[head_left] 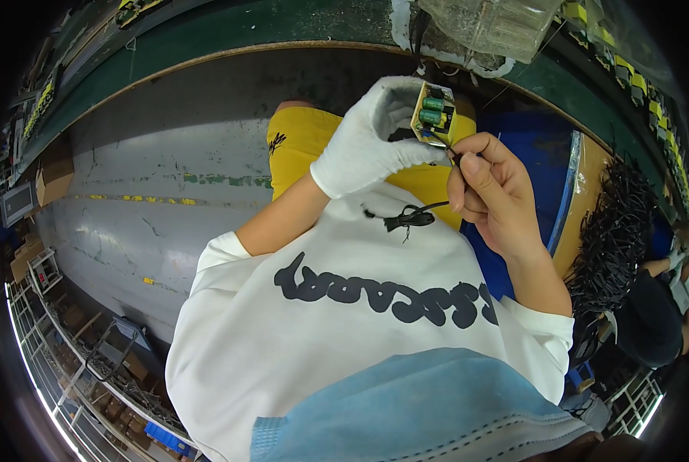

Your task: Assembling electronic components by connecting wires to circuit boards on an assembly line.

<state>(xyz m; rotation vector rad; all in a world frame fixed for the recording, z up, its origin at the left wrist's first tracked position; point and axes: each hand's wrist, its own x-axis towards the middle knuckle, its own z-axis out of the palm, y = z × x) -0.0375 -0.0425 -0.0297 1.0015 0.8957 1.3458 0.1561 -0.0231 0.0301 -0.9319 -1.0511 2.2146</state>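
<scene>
My left hand (365,138), in a white glove, grips a small circuit board (434,112) with green cylindrical parts and yellow edges. Bare, my right hand (494,185) pinches a thin black cable (439,205) close to the board's lower side. Thin wire ends run from those fingertips up to the board; whether they touch it I cannot make out. Below the right hand, the rest of the cable hangs over my white shirt, tied into a small bundle (410,219).
Ahead runs a green workbench edge (229,48) with a clear plastic container (498,27) on it. Several yellow-and-black parts (638,81) line the right side. A heap of black cables (615,239) lies at right, near another person (656,316). Cardboard boxes (55,173) stand at left.
</scene>
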